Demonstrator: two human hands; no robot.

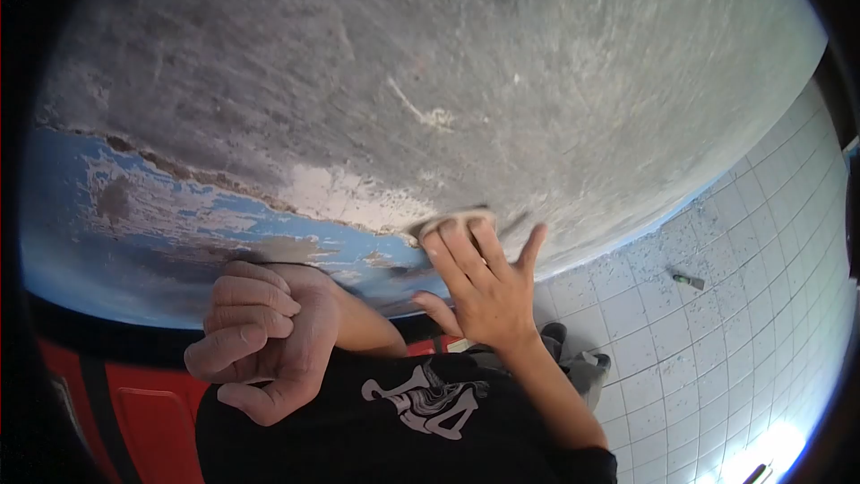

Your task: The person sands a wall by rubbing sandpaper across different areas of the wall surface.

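Observation:
The large wall (502,63) has a rough grey upper area and a blue painted band (349,242) with flaked, whitish patches. My right hand (479,282) presses its middle fingertips against the wall where the grey meets the blue. Beneath those fingertips shows the edge of a thin, pale piece, too hidden to name; thumb and little finger stick out to the sides. At the lower left, my left hand (264,332) is curled in a loose fist in front of the blue band, with no object visible in it.
A small scraper-like tool (688,280) lies on the tiled floor (663,332) at the right, among scattered debris. Red panels (157,421) stand at the lower left. My black shirt (358,430) and shoes (554,333) show below.

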